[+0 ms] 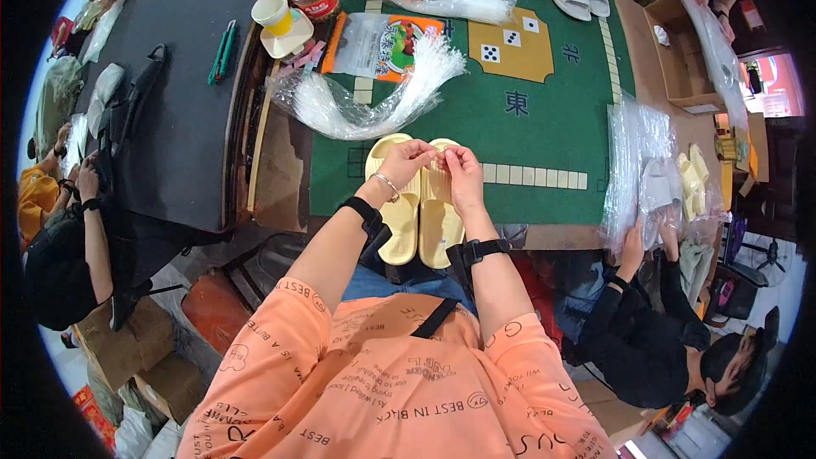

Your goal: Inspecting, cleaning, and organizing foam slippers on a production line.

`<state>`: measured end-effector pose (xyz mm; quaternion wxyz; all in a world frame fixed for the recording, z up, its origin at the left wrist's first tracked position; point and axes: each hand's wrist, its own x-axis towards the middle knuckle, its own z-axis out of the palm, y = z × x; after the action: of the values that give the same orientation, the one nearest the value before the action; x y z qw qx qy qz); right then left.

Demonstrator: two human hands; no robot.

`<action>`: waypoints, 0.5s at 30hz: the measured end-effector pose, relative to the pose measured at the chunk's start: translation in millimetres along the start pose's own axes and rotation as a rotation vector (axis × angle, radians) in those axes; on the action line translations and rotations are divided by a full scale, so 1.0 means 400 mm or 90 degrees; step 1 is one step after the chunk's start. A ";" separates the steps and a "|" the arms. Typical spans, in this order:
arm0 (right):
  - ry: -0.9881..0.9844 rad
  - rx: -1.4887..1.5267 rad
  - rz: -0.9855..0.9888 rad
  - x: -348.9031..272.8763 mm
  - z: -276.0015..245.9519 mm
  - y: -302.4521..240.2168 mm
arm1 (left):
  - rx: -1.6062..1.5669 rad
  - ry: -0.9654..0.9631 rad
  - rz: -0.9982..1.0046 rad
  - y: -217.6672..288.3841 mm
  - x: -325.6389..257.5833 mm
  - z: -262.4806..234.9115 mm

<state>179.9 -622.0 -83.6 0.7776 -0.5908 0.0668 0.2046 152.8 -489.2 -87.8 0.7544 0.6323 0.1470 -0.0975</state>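
At frame centre, on the green surface (544, 144), lies a pair of pale yellow slippers (421, 212), likely light, soft foam, easiest gripped at the strap. The left hand (406, 159) and right hand (461, 172) pinch closed over the toes; whatever they hold is too small to tell.

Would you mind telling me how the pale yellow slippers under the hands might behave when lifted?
The slippers look like thick moulded foam, so probably light and slightly bendy. They lie flat on the green mat, unlikely to roll. Both hands, left and right, pinch at their toes.
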 end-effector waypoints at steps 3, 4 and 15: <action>0.002 0.001 0.004 0.000 -0.002 0.003 | -0.021 -0.016 0.005 0.001 -0.001 0.001; -0.005 0.018 0.008 0.000 -0.003 0.004 | -0.028 -0.014 -0.002 0.002 -0.001 0.002; -0.023 0.002 0.027 -0.002 -0.004 0.005 | -0.024 -0.017 -0.014 0.009 -0.006 0.009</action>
<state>178.4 -623.4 -85.7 0.7750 -0.5843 0.0657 0.2314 152.2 -492.0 -83.0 0.7671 0.6148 0.1460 -0.1112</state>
